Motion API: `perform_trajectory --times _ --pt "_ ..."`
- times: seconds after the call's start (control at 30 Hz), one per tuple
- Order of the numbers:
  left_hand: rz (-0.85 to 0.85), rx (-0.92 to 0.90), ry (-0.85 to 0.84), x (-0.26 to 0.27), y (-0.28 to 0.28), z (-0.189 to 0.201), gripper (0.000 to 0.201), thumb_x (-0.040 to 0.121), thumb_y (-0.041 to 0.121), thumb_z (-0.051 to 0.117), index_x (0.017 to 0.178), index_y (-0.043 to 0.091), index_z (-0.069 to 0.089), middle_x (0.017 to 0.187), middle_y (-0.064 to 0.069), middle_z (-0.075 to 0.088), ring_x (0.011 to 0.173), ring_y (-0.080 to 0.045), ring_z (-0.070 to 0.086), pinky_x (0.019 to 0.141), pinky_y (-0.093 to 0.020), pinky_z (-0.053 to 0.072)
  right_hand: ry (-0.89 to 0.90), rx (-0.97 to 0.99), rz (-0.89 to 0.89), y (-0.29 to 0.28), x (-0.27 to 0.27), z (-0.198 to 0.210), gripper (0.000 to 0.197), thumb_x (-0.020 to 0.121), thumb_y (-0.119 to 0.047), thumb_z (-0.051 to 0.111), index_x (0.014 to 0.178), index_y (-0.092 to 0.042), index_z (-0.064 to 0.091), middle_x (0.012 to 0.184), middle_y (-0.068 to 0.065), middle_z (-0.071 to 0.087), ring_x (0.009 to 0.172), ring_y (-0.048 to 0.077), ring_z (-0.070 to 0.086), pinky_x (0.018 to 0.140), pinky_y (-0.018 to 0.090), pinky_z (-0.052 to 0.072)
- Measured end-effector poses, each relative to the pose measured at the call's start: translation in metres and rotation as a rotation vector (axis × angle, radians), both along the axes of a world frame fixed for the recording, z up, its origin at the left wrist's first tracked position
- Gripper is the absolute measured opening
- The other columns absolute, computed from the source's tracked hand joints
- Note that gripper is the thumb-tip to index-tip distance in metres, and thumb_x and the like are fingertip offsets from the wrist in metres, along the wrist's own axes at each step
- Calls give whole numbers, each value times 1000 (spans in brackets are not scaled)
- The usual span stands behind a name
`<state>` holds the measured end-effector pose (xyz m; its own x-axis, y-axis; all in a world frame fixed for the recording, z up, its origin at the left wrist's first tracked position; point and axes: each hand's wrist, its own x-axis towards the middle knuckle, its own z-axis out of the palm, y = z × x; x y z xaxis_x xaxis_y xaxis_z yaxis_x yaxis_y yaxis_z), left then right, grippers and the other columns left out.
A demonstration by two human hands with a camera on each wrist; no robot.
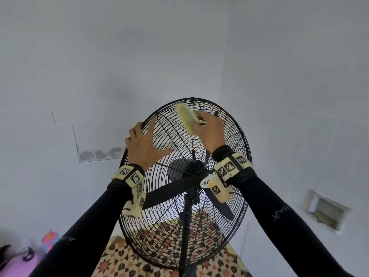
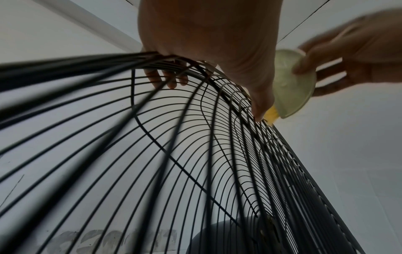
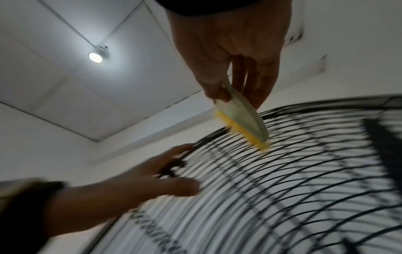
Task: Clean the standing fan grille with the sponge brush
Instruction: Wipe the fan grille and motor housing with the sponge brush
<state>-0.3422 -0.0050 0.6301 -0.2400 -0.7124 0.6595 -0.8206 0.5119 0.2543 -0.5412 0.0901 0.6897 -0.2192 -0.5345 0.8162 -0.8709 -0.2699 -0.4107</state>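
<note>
The black fan grille [image 1: 185, 196] fills the lower centre of the head view. The left hand [image 1: 144, 145] grips its upper left rim, fingers hooked through the wires and thumb spread across them. The right hand [image 1: 211, 129] pinches the sponge brush [image 1: 186, 117] near the top of the grille, its yellow bristles [image 3: 243, 135] touching the wires.

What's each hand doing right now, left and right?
Left hand: fingers hooked over the fan grille rim, gripping it.
Right hand: holds the sponge brush against the grille.
</note>
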Motion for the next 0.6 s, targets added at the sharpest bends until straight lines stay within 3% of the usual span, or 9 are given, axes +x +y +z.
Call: perform_trajectory --times 0.1,0.17,0.23,0.3,0.4,0.47,0.53,0.6 --pt "4 -1 -2 -2 1 0 121 72 85 65 165 31 10 160 -23 25 142 -42 28 109 -61 33 -60 -68 -252 -6 -20 3 34 94 -20 72 127 -14 69 104 6 76 82 16 69 81 31 59" --pt "7 -2 3 -3 0 1 120 72 85 65 165 30 10 160 -23 25 142 -43 28 110 -61 33 37 -25 -177 -6 -8 -3 34 94 -21 72 127 -17 69 103 3 76 75 12 65 78 25 57" --pt "4 8 10 -2 -1 1 120 72 84 66 164 30 11 160 -24 24 142 -43 28 110 -61 32 139 52 9 -1 6 -11 35 93 -21 73 127 -18 69 110 1 75 82 11 68 78 23 57" --pt "-2 5 16 -1 -2 -1 120 72 84 66 164 30 11 159 -24 25 141 -43 28 110 -62 32 106 71 98 5 2 -8 34 93 -18 73 126 -16 70 115 1 74 92 10 69 81 21 58" --pt "-13 -8 13 0 -3 -3 120 71 86 64 164 31 11 159 -24 25 141 -44 29 109 -63 33 -122 -62 -83 5 -25 5 31 93 -13 71 124 -12 71 113 6 75 93 15 70 80 23 57" --pt "-11 -15 13 -1 -1 -3 120 71 85 65 164 30 12 159 -25 26 141 -44 29 109 -63 34 -72 -48 -274 -1 -33 3 31 94 -17 71 124 -14 71 107 6 76 86 17 70 77 23 52" --pt "-6 -15 14 -2 0 -2 120 72 84 66 164 29 13 158 -25 26 141 -44 30 108 -63 33 14 -2 -263 -6 -25 -8 32 94 -20 70 127 -18 70 105 4 75 76 11 64 71 16 51" --pt "-2 -20 20 -1 -1 -2 119 72 84 66 164 28 14 158 -25 27 140 -44 30 108 -63 34 115 32 -108 -3 -8 -18 33 93 -22 72 126 -20 70 106 1 76 75 7 64 69 13 52"
